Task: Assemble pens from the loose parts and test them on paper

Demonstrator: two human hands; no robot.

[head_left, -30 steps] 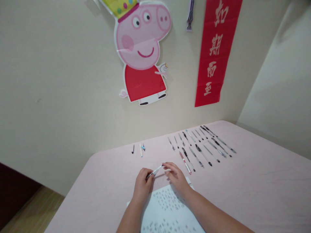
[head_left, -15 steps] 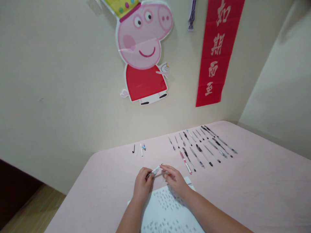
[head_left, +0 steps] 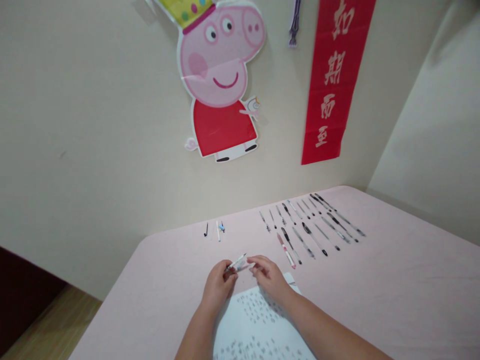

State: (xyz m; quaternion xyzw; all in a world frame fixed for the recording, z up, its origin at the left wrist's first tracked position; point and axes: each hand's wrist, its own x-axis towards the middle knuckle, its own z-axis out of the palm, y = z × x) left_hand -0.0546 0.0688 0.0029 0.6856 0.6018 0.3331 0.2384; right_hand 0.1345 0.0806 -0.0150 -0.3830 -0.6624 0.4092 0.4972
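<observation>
My left hand (head_left: 217,284) is closed round a white pen (head_left: 236,261) that points up and to the right. My right hand (head_left: 267,278) sits just right of it, fingers pinched near the pen's lower end on a small pale piece I cannot make out. Both hands hover over the pink table (head_left: 393,290), just above a sheet of paper (head_left: 255,325) covered in handwriting.
A row of several pens (head_left: 311,225) lies on the table beyond my right hand. Three small pen parts (head_left: 215,230) lie further left near the wall. A cartoon pig cut-out (head_left: 221,80) and a red banner (head_left: 332,80) hang on the wall. The table's left edge drops to a wooden floor (head_left: 48,325).
My right hand has slid from the pen's upper tip down toward its lower end, closer to my left hand. The pen now stands a little steeper.
</observation>
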